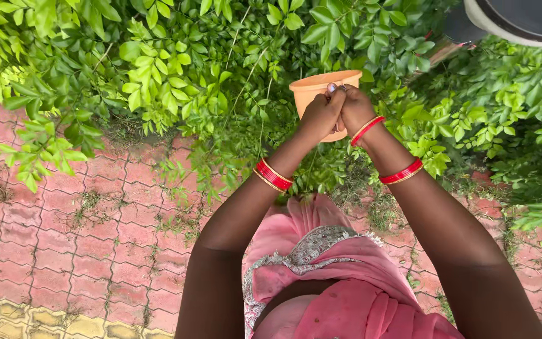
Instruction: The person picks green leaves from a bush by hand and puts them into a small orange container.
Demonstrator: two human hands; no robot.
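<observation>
**Outdoors: two hands on an orange pot against a hedge**

Presently, head view, one item group with surroundings.

Item 1. Orange plastic pot [325, 85], round, open rim tilted toward the hedge, held at the far centre of the scene. Its near wall is covered by the hands; the rim and left wall show.

Item 2. Left hand [320, 117], fingers curled shut around the pot's near left side. Red and gold bangles [273, 175] sit on that wrist.

Item 3. Right hand [354, 110], clamped on the pot's near right side, touching the left hand, with the thumbs meeting at the rim. A red bangle [367, 129] lies at the wrist and a second red bangle [401, 172] further down the forearm.

Item 4. Green leafy hedge [177, 69], filling the far half of the scene and running down the right edge. Branches press close around the pot on the left, right and far sides.

Item 5. Red brick paving [64, 238], near left, with grass in the joints; open ground lies here. A yellow paving strip [39, 320] borders the near left corner.

Item 6. Pink garment [346, 282] with silver trim, near centre between the forearms.

Item 7. Grey and white curved object [522, 19], far right corner, kind not discernible.
</observation>
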